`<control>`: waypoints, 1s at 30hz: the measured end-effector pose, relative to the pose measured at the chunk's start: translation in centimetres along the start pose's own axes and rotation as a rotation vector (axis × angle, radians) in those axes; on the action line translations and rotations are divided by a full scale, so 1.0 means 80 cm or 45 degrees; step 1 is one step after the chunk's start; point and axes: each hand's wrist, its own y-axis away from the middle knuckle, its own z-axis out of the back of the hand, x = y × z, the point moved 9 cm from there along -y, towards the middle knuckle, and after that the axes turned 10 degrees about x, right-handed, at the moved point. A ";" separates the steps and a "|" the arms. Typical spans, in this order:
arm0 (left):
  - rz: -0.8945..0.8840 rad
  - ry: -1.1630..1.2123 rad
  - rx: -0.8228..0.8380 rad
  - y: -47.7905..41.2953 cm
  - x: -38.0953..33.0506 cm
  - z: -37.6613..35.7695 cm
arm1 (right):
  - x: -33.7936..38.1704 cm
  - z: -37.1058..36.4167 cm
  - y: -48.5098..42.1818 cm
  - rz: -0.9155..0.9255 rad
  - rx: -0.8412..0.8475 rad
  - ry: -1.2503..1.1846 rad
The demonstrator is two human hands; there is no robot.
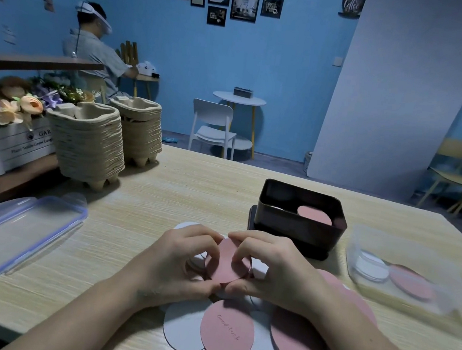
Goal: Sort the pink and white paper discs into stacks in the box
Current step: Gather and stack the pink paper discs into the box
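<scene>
Pinching pink disc [223,261] with left hand [177,264] and right hand [274,270], both curled round its rim, above pile [224,333] on desk [193,193]; just behind, box [295,228] holding pink stack [314,215].

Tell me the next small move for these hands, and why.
Probably lift the pink disc and carry it forward and right to the black box, laying it on the pink stack there. The left hand and right hand both pinch it by its edges above the loose pile, and the box's pink stack shows where that colour goes.
</scene>
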 end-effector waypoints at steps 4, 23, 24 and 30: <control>-0.021 -0.049 -0.003 -0.001 -0.006 0.000 | 0.003 -0.003 0.000 0.018 0.034 0.063; -0.005 -0.065 0.007 0.000 -0.001 -0.004 | 0.006 -0.006 -0.002 -0.005 0.080 0.184; -0.006 -0.059 0.015 -0.001 0.000 -0.005 | 0.006 -0.008 -0.002 -0.017 0.108 0.184; -0.022 -0.044 0.055 -0.006 -0.007 -0.007 | 0.011 -0.004 -0.003 -0.039 0.261 0.176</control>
